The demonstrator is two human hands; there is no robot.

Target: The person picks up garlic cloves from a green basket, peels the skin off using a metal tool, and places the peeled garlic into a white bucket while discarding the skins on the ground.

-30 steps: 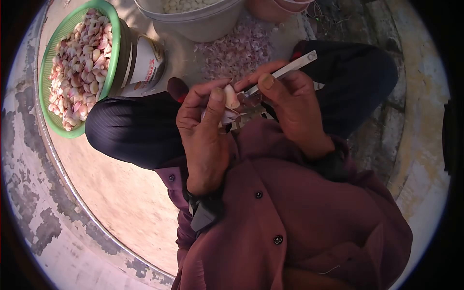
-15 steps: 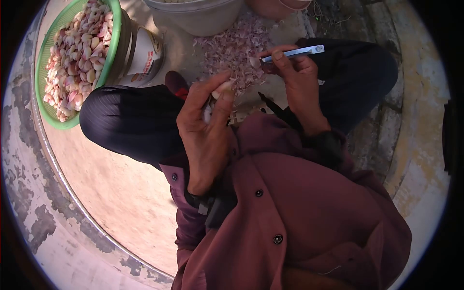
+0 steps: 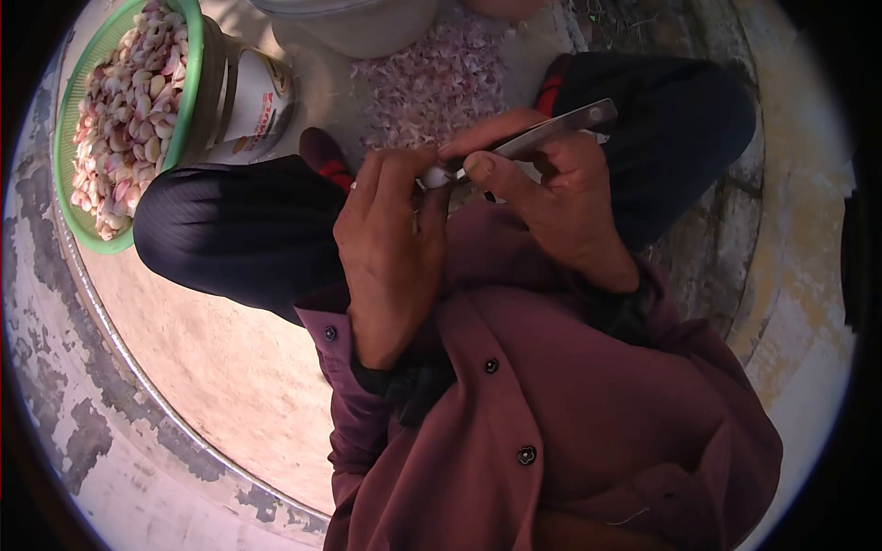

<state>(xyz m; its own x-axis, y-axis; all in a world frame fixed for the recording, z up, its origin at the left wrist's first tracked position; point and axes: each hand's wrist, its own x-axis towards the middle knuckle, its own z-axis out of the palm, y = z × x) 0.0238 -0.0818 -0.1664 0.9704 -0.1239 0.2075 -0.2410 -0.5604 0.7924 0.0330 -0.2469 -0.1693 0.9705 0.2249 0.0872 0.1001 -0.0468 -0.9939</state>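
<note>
Between the thumb and fingers of my left hand [image 3: 388, 248] is a pale garlic clove [image 3: 435, 176]. My right hand [image 3: 560, 188] grips a small metal knife [image 3: 556, 129], its handle pointing up to the right and its tip end at the clove. Both hands meet above my lap, fingertips almost touching. Beyond them, a heap of pinkish garlic skins [image 3: 432, 83] lies on the ground. A green basket [image 3: 195, 83] at the upper left is full of unpeeled-looking garlic cloves [image 3: 129, 119].
A printed white bucket [image 3: 262, 101] stands beside the basket. A large pale tub [image 3: 354, 26] is at the top, with part of a reddish container [image 3: 505, 7] to its right. My bent knees flank the hands, and a curved low wall edge [image 3: 138, 367] runs along the left.
My right hand has moved left and down, bringing the knife to the clove in my left hand. The view has shifted slightly, so the basket and tubs sit a little further left and up.
</note>
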